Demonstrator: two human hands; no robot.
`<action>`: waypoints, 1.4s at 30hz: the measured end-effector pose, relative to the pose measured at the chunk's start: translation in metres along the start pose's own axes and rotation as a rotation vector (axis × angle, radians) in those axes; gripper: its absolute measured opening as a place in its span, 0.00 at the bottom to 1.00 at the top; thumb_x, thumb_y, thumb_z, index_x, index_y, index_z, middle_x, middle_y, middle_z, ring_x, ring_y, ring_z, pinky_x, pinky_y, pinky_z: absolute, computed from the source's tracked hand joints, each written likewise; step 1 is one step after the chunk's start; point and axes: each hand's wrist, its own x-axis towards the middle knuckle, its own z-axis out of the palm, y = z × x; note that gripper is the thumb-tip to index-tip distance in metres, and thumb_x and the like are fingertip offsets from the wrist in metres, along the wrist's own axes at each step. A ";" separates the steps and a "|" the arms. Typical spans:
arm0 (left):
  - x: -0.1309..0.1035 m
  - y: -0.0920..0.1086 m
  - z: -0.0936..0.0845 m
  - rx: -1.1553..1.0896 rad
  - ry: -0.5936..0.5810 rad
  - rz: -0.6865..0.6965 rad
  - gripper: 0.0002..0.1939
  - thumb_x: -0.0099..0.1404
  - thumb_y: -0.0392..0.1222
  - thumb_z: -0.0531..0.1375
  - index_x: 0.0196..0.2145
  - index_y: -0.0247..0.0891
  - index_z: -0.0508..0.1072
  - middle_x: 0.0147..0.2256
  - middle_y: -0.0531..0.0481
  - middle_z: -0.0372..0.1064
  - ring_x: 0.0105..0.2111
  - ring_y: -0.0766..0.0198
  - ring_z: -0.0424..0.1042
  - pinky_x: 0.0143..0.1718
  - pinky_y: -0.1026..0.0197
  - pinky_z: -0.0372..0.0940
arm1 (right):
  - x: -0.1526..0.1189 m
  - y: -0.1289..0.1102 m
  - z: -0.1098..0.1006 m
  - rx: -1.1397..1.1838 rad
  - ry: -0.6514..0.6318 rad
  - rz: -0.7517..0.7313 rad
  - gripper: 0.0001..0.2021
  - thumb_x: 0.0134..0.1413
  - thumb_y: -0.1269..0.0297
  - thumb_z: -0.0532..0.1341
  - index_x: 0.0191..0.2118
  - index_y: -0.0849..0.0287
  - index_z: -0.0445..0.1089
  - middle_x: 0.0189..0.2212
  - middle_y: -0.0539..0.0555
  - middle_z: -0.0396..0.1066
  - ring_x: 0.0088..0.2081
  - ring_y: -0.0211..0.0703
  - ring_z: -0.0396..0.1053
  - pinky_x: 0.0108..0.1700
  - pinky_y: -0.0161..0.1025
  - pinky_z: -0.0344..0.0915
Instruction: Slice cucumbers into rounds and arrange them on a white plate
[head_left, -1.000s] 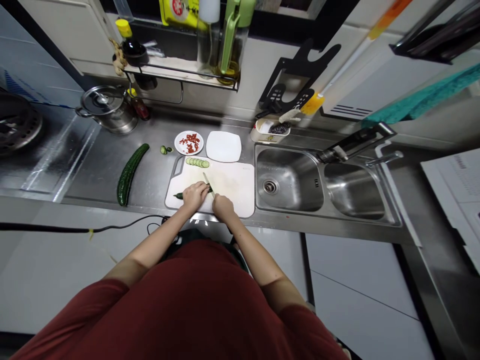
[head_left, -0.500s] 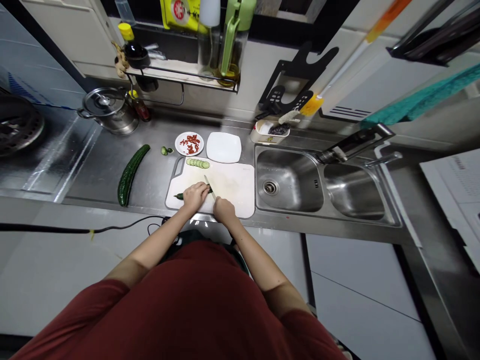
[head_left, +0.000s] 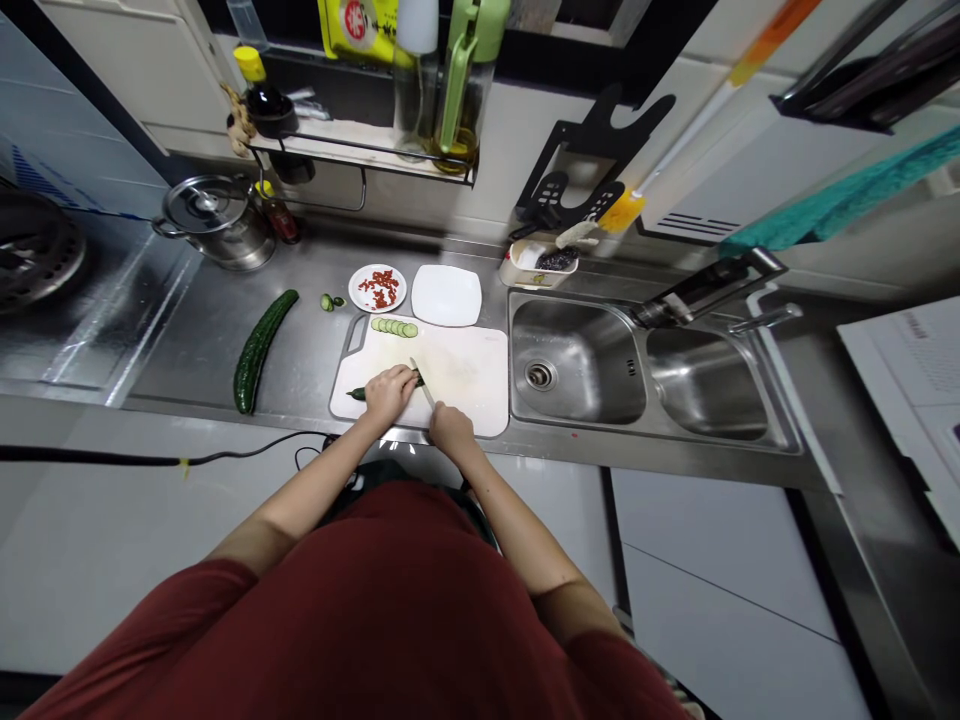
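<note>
On the white cutting board point(head_left: 469, 375), my left hand point(head_left: 390, 394) is closed over a cucumber piece point(head_left: 357, 394), whose dark green end sticks out to the left. My right hand point(head_left: 451, 430) grips the handle of a knife point(head_left: 423, 382), its blade slanting up and left beside the cut end of the cucumber. A row of thin cucumber slices point(head_left: 394, 327) lies near the board's top edge. Behind the board are a white plate with chopped red pieces point(head_left: 378, 288) and a bare white square plate point(head_left: 447, 295). Small green end pieces point(head_left: 328, 302) lie left of the plates.
A whole cucumber point(head_left: 262, 350) lies on the steel counter point(head_left: 187, 340) at the left, below a lidded pot point(head_left: 217, 222). A double sink point(head_left: 577, 360) adjoins the board's right side. Bottles point(head_left: 454, 90) stand on a wall shelf above.
My right hand and the knife have shifted very slightly down and to the right. My left hand stays on the cucumber piece.
</note>
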 end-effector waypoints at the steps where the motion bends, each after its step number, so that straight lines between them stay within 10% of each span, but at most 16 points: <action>1: 0.000 0.000 0.000 0.005 -0.001 0.001 0.15 0.69 0.49 0.49 0.40 0.46 0.74 0.44 0.51 0.72 0.41 0.61 0.70 0.37 0.60 0.59 | 0.004 -0.002 -0.002 0.006 0.005 -0.006 0.13 0.62 0.72 0.47 0.46 0.65 0.65 0.41 0.64 0.72 0.43 0.49 0.72 0.42 0.41 0.65; 14: 0.001 0.002 -0.005 0.014 -0.056 -0.037 0.14 0.69 0.48 0.49 0.43 0.47 0.74 0.46 0.51 0.71 0.43 0.60 0.69 0.38 0.59 0.59 | 0.030 -0.016 -0.016 0.038 0.069 -0.052 0.14 0.63 0.70 0.46 0.46 0.64 0.66 0.41 0.62 0.73 0.44 0.48 0.71 0.43 0.39 0.64; 42: 0.002 0.004 -0.009 -0.026 -0.058 -0.061 0.15 0.69 0.49 0.49 0.42 0.47 0.74 0.45 0.53 0.72 0.42 0.60 0.70 0.36 0.61 0.59 | -0.028 0.021 0.003 0.034 -0.015 -0.003 0.14 0.63 0.69 0.47 0.45 0.64 0.68 0.40 0.65 0.73 0.42 0.50 0.72 0.41 0.41 0.63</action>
